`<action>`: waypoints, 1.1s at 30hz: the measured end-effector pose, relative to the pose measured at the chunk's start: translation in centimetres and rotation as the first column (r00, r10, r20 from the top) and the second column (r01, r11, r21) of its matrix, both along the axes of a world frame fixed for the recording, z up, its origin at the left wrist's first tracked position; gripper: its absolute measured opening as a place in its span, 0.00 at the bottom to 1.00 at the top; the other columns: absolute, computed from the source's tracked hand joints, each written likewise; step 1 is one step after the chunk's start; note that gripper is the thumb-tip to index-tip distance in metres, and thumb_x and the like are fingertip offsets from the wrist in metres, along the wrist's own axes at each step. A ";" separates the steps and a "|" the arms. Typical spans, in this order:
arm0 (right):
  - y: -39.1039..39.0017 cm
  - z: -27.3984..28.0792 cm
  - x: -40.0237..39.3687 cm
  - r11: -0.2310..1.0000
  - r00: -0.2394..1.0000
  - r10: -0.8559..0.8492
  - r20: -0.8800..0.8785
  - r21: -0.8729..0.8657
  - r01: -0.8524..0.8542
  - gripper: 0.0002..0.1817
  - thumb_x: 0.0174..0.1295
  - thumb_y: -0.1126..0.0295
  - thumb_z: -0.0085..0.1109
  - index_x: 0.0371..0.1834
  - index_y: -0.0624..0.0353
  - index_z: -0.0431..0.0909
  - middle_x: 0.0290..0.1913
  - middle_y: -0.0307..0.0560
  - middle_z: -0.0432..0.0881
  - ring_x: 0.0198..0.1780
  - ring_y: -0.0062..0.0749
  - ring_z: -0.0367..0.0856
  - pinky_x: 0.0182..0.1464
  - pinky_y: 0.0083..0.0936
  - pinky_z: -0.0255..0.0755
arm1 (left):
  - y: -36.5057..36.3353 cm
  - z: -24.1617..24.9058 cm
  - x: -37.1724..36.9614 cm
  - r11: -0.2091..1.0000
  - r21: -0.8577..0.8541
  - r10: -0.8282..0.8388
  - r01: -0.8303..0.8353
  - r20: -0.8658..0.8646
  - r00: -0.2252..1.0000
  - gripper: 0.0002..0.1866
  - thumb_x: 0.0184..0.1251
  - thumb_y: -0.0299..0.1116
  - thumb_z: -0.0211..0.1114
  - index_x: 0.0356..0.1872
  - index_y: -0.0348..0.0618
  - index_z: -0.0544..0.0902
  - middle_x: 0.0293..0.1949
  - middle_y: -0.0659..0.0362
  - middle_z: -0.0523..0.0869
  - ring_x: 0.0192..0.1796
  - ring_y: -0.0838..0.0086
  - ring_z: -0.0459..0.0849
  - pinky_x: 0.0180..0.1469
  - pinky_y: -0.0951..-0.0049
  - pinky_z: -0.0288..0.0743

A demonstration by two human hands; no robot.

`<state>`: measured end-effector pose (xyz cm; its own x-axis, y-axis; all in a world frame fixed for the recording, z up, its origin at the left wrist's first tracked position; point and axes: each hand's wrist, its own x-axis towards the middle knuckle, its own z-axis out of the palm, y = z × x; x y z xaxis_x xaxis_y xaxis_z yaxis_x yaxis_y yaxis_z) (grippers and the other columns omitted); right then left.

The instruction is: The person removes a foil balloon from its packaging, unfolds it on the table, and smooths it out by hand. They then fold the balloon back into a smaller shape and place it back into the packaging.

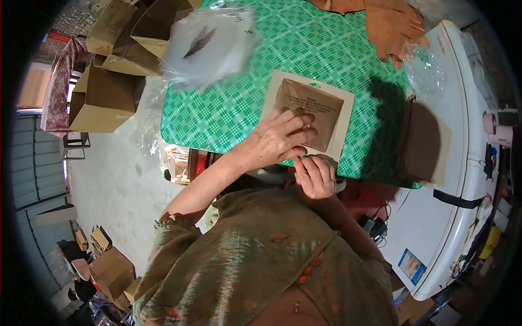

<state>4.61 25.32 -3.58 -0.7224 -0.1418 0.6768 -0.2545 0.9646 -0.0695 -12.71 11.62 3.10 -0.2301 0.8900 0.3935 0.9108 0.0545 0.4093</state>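
The flat, cream-bordered rectangular piece [345, 117] lies on the table [217, 119], which has a green-and-white checked cover, right of centre in the frame and close to the near edge. Its inner area is a brown rectangular panel [328, 122] with a creased, film-like surface and lines of dark print near the top. The long axis appears to run from the near edge toward the top of the frame, with the far end leaning slightly right. The left hand [274, 138] enters from the lower left and overlaps the piece's left side and the lower part of the panel; its fingers are spread slightly and bent. The right hand [316, 178] is at the near end, nearer the body, fingers curled narrow, its fingertips beside the left thumb. Whether either hand grips the border or film cannot be determined. Most of the piece extends up and to the right from the left hand, and toward the top of the frame from the right hand. A stack of clear plastic bags [225, 54] is at the upper left of the table; brown, irregular-edged sheets [389, 27] are at the upper right, with crumpled clear film [424, 68] just beside them.
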 end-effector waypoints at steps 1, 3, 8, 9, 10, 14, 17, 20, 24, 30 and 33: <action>0.0 -0.2 0.0 1.000 1.000 -0.009 -0.001 -0.002 0.009 0.17 0.63 0.70 0.70 0.55 0.59 0.89 0.53 0.43 0.84 0.55 0.37 0.83 0.54 0.39 0.79 | 0.0 0.3 -0.2 1.000 -0.009 -0.017 0.017 -0.015 1.000 0.26 0.56 0.39 0.77 0.58 0.49 0.85 0.62 0.61 0.81 0.60 0.64 0.79 0.61 0.59 0.74; -0.1 -0.4 0.2 1.000 1.000 -0.022 0.002 -0.007 0.022 0.16 0.63 0.70 0.70 0.55 0.56 0.89 0.54 0.41 0.84 0.55 0.36 0.83 0.55 0.38 0.79 | 0.1 0.3 -0.6 0.999 -0.025 -0.041 0.040 -0.021 0.999 0.27 0.55 0.41 0.78 0.58 0.49 0.85 0.61 0.62 0.80 0.60 0.64 0.79 0.60 0.59 0.75; 0.1 -1.2 0.1 0.999 0.999 -0.034 -0.021 0.017 0.035 0.16 0.62 0.70 0.71 0.54 0.52 0.91 0.55 0.36 0.83 0.58 0.32 0.81 0.55 0.35 0.79 | 0.4 -0.2 -1.2 0.998 -0.044 -0.047 0.048 0.024 0.999 0.30 0.53 0.42 0.79 0.60 0.50 0.84 0.56 0.62 0.80 0.57 0.64 0.80 0.60 0.59 0.78; 0.1 -1.3 0.1 1.000 1.000 -0.028 -0.013 0.005 0.028 0.17 0.61 0.71 0.70 0.55 0.53 0.90 0.55 0.37 0.83 0.58 0.33 0.81 0.56 0.36 0.78 | 0.4 -0.3 -1.3 0.998 -0.040 -0.044 0.045 0.029 0.999 0.30 0.53 0.42 0.80 0.60 0.49 0.84 0.55 0.62 0.80 0.56 0.64 0.80 0.59 0.59 0.78; 0.1 -1.4 0.1 1.000 1.000 -0.022 -0.006 -0.007 0.022 0.19 0.59 0.72 0.70 0.56 0.54 0.90 0.55 0.38 0.83 0.57 0.34 0.80 0.57 0.38 0.77 | 0.5 -0.4 -1.3 0.998 -0.036 -0.042 0.043 0.035 0.999 0.31 0.53 0.41 0.80 0.60 0.49 0.84 0.54 0.62 0.80 0.56 0.63 0.80 0.58 0.59 0.79; 0.0 -1.7 0.2 1.000 1.000 -0.023 0.002 -0.013 0.023 0.21 0.57 0.73 0.68 0.55 0.55 0.90 0.55 0.39 0.84 0.57 0.35 0.80 0.57 0.39 0.76 | 0.9 -0.6 -1.4 0.999 -0.002 -0.037 0.037 0.037 0.999 0.33 0.50 0.40 0.82 0.61 0.49 0.84 0.52 0.62 0.81 0.54 0.63 0.81 0.56 0.59 0.81; -0.1 -1.7 0.1 0.999 0.999 -0.033 -0.017 -0.005 0.033 0.21 0.56 0.74 0.66 0.55 0.55 0.90 0.55 0.39 0.84 0.57 0.34 0.80 0.57 0.39 0.76 | 1.3 -1.2 -1.5 0.999 0.043 -0.019 0.019 -0.002 1.000 0.34 0.51 0.42 0.81 0.63 0.50 0.86 0.53 0.60 0.84 0.49 0.63 0.82 0.52 0.60 0.81; -0.1 -1.8 0.0 0.999 0.999 -0.036 -0.038 -0.006 0.035 0.21 0.56 0.73 0.65 0.55 0.55 0.91 0.56 0.39 0.84 0.58 0.34 0.80 0.58 0.40 0.75 | 1.2 -1.0 -1.2 1.000 0.008 0.002 -0.002 -0.017 1.000 0.32 0.53 0.42 0.79 0.63 0.51 0.86 0.55 0.61 0.84 0.51 0.63 0.82 0.54 0.61 0.79; -0.2 -1.6 0.4 0.998 1.000 -0.022 0.022 -0.052 0.023 0.23 0.56 0.73 0.65 0.57 0.55 0.90 0.57 0.40 0.84 0.59 0.35 0.79 0.60 0.42 0.74 | 0.9 -1.5 -0.8 0.999 0.000 0.042 -0.042 -0.043 0.998 0.29 0.57 0.42 0.76 0.62 0.52 0.86 0.61 0.60 0.84 0.61 0.61 0.81 0.59 0.59 0.76; -0.1 0.8 0.6 0.991 0.989 0.036 0.146 -0.133 -0.016 0.25 0.56 0.74 0.64 0.60 0.60 0.87 0.59 0.44 0.82 0.60 0.40 0.79 0.62 0.45 0.73 | 1.0 -1.9 -0.7 0.999 0.030 0.036 -0.034 -0.060 0.998 0.27 0.59 0.41 0.75 0.62 0.52 0.86 0.70 0.57 0.80 0.72 0.58 0.76 0.65 0.54 0.73; 0.1 1.7 0.4 0.996 0.992 0.019 0.128 -0.089 -0.007 0.19 0.61 0.71 0.67 0.56 0.59 0.89 0.55 0.42 0.84 0.58 0.36 0.82 0.57 0.41 0.77 | 1.2 -1.9 -0.7 0.999 0.030 0.027 -0.025 -0.057 0.998 0.26 0.60 0.42 0.75 0.61 0.50 0.86 0.70 0.57 0.80 0.73 0.56 0.76 0.66 0.54 0.72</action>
